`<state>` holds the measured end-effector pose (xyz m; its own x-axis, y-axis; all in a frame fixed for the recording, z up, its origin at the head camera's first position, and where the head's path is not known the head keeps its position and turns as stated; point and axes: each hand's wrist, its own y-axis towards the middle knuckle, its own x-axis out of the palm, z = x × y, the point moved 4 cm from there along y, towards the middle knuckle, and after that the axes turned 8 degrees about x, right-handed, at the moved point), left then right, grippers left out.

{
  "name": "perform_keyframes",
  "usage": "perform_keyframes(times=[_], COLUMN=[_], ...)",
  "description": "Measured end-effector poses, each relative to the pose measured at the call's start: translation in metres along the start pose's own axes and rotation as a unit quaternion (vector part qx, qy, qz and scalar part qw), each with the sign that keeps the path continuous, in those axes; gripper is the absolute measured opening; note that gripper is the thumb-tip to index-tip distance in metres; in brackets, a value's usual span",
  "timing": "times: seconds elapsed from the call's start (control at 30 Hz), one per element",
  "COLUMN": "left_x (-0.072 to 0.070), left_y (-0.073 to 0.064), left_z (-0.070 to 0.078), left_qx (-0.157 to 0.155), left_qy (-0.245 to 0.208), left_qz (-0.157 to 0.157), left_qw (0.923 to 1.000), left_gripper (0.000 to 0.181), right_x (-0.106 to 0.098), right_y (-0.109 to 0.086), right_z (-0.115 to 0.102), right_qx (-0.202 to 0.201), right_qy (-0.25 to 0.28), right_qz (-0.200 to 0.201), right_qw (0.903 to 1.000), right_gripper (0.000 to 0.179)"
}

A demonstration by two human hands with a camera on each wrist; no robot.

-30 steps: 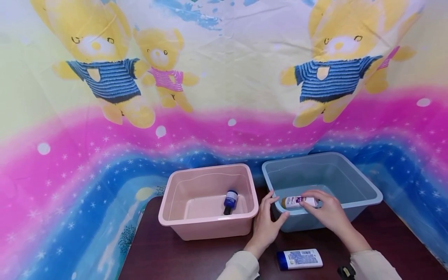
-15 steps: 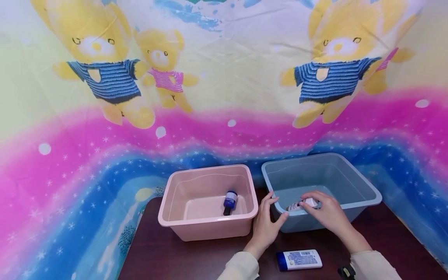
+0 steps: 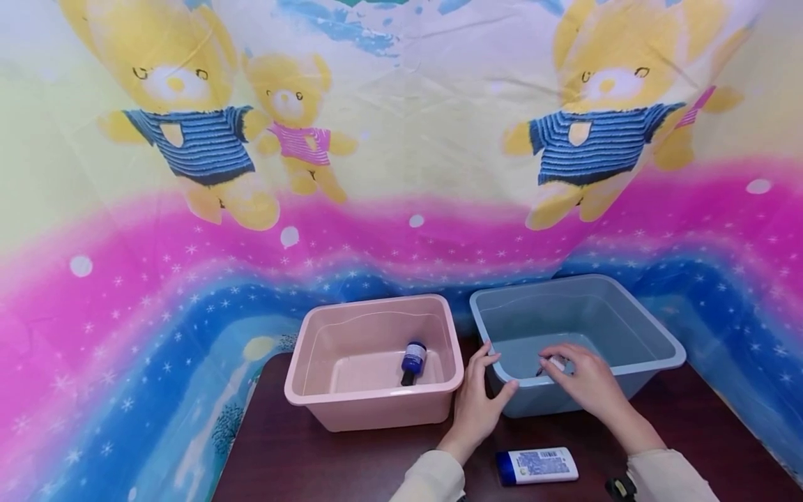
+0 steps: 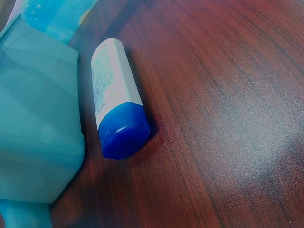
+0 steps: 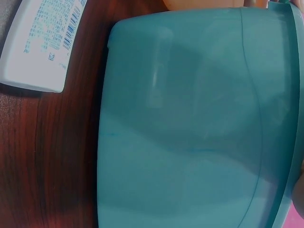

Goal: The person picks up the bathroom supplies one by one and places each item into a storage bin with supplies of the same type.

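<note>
In the head view my right hand (image 3: 586,376) is over the front rim of the blue-grey bin (image 3: 627,328). Its thumb and fingers pinch a small white bottle (image 3: 557,362), of which only a bit of white shows; the rest is hidden by the hand and the rim. My left hand (image 3: 478,404) grips the bin's front left corner, fingers at the left rim and thumb at the front rim. A white lotion bottle (image 3: 542,465) with a blue cap lies on the table before the bin, also seen as a lotion bottle (image 4: 116,90) in the left wrist view.
Left of the blue-grey bin stands a pink bin (image 3: 370,411), holding a dark blue bottle (image 3: 414,357) with a black cap. Both bins rest on a dark wooden table (image 3: 288,460). Behind them hangs a cloth (image 3: 401,230) printed with bears.
The small white bottle has tipped and sunk behind the front rim, its labelled side and brownish end going out of sight. Both hands stay nearly where they were.
</note>
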<state>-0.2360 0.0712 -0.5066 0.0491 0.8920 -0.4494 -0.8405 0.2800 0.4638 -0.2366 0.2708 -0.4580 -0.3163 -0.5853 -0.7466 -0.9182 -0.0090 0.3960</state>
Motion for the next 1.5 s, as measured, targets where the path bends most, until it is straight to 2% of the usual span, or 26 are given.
perform_keyframes(times=[0.27,0.67,0.93,1.3,1.5], left_x=[0.001,0.001,0.001,0.003,0.003], left_y=[0.000,0.001,0.001,-0.001,0.001], left_z=[0.000,0.000,0.000,-0.002,-0.001], left_qx=[-0.011,-0.004,0.005,0.001,0.010], left_qy=[-0.004,-0.011,-0.016,-0.019,-0.017], left_qz=[-0.001,0.002,0.006,0.011,0.017], left_qw=[0.9999,0.9999,0.9998,0.9998,0.9997], left_gripper=[0.052,0.051,0.051,0.050,0.050], right_x=[-0.005,-0.016,-0.026,-0.037,-0.040], right_y=[-0.001,-0.008,-0.012,-0.026,-0.034], right_z=[0.002,0.000,-0.004,-0.008,-0.013], right_qx=[0.006,0.001,0.020,-0.021,-0.031], right_qy=[0.028,0.035,0.036,0.071,0.076], right_qz=[0.012,0.058,0.068,0.109,0.110], right_qw=[0.9995,0.9977,0.9968,0.9912,0.9906], right_gripper=[0.019,0.018,0.018,0.028,0.028])
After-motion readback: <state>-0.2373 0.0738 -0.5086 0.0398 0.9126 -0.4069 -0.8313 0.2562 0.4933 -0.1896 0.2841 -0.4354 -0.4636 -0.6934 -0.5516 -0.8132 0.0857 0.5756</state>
